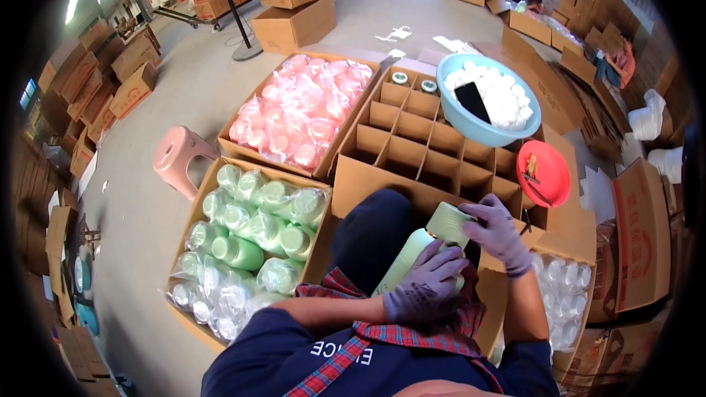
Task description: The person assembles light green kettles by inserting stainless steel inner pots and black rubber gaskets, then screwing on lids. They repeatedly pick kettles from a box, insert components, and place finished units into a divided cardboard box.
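Observation:
A pale green thermos bottle (401,265) lies slanted across my lap, its top pointing away from me and to the right. My left hand (426,287), in a grey-purple glove, is closed round its body. At the top end sits a darker green cup-shaped lid (448,223), and my right hand (496,234), gloved alike, grips its right side. Whether the lid is fully seated on the bottle cannot be made out. Just beyond my knees stands a carton with cardboard dividers (375,190); two lidded bottles (399,78) show in its far cells.
A light blue basin (450,114) of white pieces and a dark phone (472,103) rests on the divided carton, beside a red bowl (553,176). Bagged pink bottles (301,106) and green bottles (239,251) fill cartons at left. A pink stool (179,154) stands farther left.

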`<control>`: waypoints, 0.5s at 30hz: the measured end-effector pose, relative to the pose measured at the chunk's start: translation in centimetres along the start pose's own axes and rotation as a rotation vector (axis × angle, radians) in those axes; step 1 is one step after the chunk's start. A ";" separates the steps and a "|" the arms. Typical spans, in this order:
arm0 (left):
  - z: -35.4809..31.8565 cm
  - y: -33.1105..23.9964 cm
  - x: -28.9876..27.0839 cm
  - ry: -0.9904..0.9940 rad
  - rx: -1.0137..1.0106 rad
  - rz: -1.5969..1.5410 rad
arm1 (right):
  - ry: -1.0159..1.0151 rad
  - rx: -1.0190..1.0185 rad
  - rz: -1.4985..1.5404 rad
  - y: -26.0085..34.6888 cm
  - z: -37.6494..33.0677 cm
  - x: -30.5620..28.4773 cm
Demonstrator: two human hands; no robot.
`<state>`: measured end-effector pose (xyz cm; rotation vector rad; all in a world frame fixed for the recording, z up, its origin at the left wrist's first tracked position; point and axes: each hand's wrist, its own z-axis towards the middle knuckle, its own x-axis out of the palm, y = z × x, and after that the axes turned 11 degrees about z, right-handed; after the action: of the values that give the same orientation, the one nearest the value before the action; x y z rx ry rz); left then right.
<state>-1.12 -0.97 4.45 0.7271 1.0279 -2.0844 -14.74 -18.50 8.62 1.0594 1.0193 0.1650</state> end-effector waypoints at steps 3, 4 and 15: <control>-0.2 0.9 -1.2 -0.100 0.010 -0.022 | 0.048 -0.163 0.468 -4.8 -0.5 -1.4; -0.5 1.0 -1.0 -0.173 0.090 -0.095 | 0.094 -0.115 0.603 -4.6 -0.9 0.1; -3.7 3.5 -1.0 -0.390 0.092 -0.018 | 0.039 0.168 0.292 -5.5 1.3 0.9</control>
<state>2.85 0.90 1.63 0.3322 0.7268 -2.1866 -15.08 -21.73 3.84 1.3611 0.9209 0.3430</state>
